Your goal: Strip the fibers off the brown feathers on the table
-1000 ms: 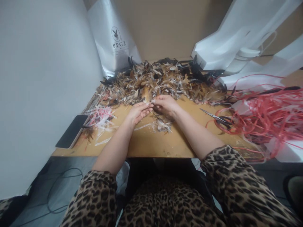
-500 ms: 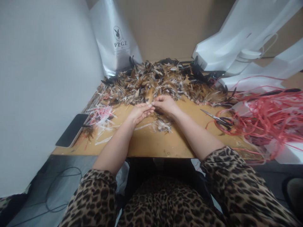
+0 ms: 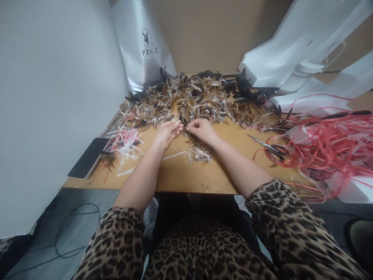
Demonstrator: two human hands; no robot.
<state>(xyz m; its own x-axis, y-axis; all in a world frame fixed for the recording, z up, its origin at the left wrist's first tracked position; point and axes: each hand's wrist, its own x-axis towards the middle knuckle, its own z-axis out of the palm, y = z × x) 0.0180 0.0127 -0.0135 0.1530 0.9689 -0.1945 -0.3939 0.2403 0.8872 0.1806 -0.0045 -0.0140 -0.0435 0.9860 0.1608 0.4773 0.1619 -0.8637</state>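
Observation:
My left hand (image 3: 167, 133) is closed in a pinch on the base of a tan feather (image 3: 175, 110), which points up and away from me. A small gap to its right separates it from my right hand (image 3: 201, 129). That hand's thumb and forefinger are pressed together; whatever may be between them is too small to make out. Just beyond both hands lies a wide heap of brown, black and white feathers (image 3: 201, 95). Below my right hand, a small tuft of pale feather bits (image 3: 201, 154) rests on the wooden table (image 3: 186, 177).
Scissors (image 3: 269, 146) lie at the right beside tangled red strips (image 3: 335, 147). On the left are a phone (image 3: 89, 158) and a pile of white and pink strips (image 3: 125, 140). A silver-white bag (image 3: 148, 70) stands behind, and white wrapping (image 3: 271, 58) fills the back right.
My hands have moved apart from touching. The left has shifted left with the feather, while the right stays in nearly the same place.

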